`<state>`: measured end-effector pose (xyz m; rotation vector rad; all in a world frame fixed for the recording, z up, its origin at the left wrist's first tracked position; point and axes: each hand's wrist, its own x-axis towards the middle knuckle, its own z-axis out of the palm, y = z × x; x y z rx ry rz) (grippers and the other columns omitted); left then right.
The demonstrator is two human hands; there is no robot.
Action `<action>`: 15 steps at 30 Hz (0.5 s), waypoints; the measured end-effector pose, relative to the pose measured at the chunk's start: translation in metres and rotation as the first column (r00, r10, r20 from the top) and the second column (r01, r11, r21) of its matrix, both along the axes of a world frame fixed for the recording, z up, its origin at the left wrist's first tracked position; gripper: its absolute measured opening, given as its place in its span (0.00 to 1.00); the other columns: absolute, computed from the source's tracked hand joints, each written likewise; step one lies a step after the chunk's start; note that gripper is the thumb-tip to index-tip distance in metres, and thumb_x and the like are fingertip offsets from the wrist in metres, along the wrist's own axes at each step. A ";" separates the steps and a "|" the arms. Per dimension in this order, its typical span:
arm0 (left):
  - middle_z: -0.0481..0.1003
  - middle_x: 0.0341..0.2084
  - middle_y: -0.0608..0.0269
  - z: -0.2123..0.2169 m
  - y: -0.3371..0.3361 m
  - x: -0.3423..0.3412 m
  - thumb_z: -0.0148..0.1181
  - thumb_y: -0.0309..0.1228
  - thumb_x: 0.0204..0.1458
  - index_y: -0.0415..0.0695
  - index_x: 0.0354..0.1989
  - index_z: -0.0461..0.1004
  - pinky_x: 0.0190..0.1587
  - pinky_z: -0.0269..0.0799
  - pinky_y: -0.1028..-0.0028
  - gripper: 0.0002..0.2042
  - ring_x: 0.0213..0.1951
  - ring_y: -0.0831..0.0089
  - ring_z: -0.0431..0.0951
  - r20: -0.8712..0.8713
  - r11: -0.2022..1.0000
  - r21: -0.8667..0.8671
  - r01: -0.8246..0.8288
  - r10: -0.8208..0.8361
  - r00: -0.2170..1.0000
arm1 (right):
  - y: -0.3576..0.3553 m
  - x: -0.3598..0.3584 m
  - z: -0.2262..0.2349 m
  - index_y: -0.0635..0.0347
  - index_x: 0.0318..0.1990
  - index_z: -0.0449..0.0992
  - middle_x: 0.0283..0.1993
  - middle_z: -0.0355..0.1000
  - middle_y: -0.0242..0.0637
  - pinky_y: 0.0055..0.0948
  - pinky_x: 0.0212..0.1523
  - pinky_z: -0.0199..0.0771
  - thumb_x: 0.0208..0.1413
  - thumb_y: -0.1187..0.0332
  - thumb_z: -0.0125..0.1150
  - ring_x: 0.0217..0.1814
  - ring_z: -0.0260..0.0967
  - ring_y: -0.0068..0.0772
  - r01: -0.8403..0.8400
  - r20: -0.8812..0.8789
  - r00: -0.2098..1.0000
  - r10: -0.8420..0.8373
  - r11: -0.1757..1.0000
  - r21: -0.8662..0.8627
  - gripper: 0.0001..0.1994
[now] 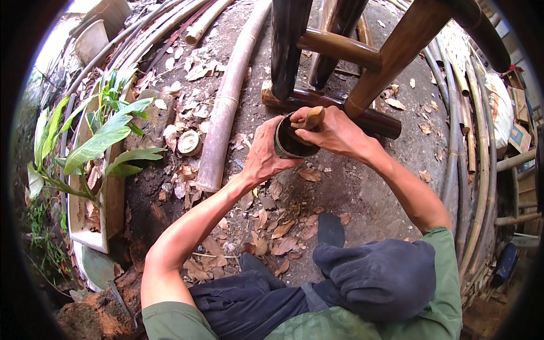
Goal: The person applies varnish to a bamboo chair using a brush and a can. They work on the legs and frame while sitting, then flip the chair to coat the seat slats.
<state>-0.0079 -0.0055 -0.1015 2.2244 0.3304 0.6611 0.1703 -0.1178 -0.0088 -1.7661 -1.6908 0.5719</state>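
Note:
My left hand (264, 152) is wrapped round the side of a small round can (288, 151), holding it tilted over the ground. Dark brown coating stains the inside of the can. In my right hand (340, 135) is a brush (315, 117), gripped by its wooden handle; its bristle end reaches down into the can and is hidden. Just beyond both hands stands a bamboo frame (340, 48), glossy dark brown on some poles and lighter brown on others. Its bottom pole (381, 122) lies close to my right hand.
A loose bamboo pole (222, 119) lies on the leaf-strewn ground, with a round lid (189, 143) beside it. A leafy plant (107, 139) grows by a long planter (115, 212) on the left. Several bamboo poles (479, 141) run along the right, near cardboard boxes (518, 105).

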 end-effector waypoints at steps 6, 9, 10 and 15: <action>0.66 0.56 0.48 -0.002 -0.002 0.003 0.80 0.40 0.31 0.40 0.64 0.58 0.64 0.60 0.55 0.50 0.60 0.49 0.65 -0.020 0.999 0.052 0.012 -0.011 1.000 | -0.002 -0.002 -0.017 0.59 0.48 0.75 0.36 0.78 0.51 0.42 0.39 0.78 0.55 0.65 0.65 0.38 0.78 0.53 -0.001 0.102 0.995 0.002 1.000 -0.003 0.15; 0.66 0.57 0.47 -0.004 -0.002 0.002 0.80 0.40 0.31 0.40 0.65 0.57 0.64 0.60 0.55 0.50 0.60 0.48 0.65 -0.022 0.997 0.078 0.014 -0.012 1.000 | -0.003 -0.001 -0.023 0.57 0.48 0.74 0.34 0.77 0.53 0.47 0.37 0.79 0.54 0.63 0.65 0.37 0.77 0.57 -0.003 0.132 0.991 0.004 1.000 -0.002 0.16; 0.66 0.57 0.47 -0.004 -0.002 0.002 0.80 0.40 0.31 0.40 0.65 0.57 0.64 0.60 0.55 0.50 0.60 0.48 0.65 -0.029 0.996 0.083 0.013 -0.011 1.000 | -0.003 -0.001 -0.023 0.57 0.48 0.74 0.33 0.77 0.53 0.48 0.37 0.78 0.54 0.63 0.65 0.37 0.77 0.58 -0.007 0.137 0.991 0.007 1.000 0.001 0.16; 0.66 0.57 0.48 -0.008 -0.001 0.000 0.79 0.40 0.32 0.41 0.66 0.58 0.65 0.58 0.58 0.49 0.60 0.52 0.66 -0.039 0.997 0.081 0.007 -0.004 0.999 | -0.006 -0.006 -0.023 0.56 0.50 0.75 0.37 0.78 0.50 0.43 0.38 0.78 0.56 0.65 0.64 0.39 0.77 0.55 -0.004 0.104 0.995 0.004 1.000 0.005 0.15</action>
